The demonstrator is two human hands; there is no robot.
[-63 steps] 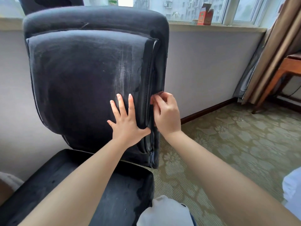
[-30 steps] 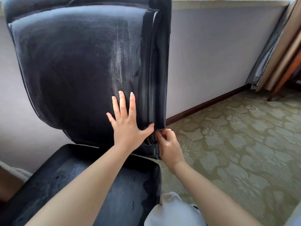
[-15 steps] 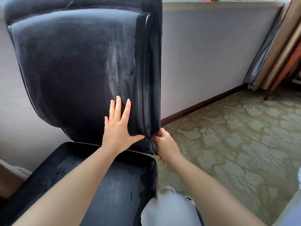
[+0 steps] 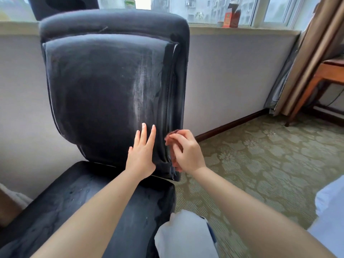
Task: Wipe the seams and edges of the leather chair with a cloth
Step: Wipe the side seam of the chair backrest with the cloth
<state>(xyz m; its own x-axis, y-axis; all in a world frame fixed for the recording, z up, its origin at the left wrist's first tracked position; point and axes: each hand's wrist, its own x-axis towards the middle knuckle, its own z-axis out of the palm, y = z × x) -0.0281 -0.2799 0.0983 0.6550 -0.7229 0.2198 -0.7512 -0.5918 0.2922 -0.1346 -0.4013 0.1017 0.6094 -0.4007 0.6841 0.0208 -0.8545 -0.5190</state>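
Note:
A black leather chair fills the left of the head view, its backrest (image 4: 104, 94) upright and its seat (image 4: 78, 205) below. My left hand (image 4: 142, 151) presses flat on the backrest's lower right, fingers straight and pointing up. My right hand (image 4: 186, 153) grips a small reddish-brown cloth (image 4: 170, 139) just beside the backrest's right side seam (image 4: 170, 101), near its lower end. Most of the cloth is hidden in my fingers.
A grey wall (image 4: 232, 81) with a dark baseboard runs behind the chair. The windowsill holds an orange box (image 4: 230, 18). Patterned green carpet (image 4: 270, 164) lies to the right. A wooden table (image 4: 327, 75) and curtains (image 4: 312, 53) stand at the far right. White cloth (image 4: 184, 237) lies below.
The view has tilted up to show the chair's top and the window. My right hand has lifted from the seam's bottom end, and the cloth now shows in it. My left hand stays flat.

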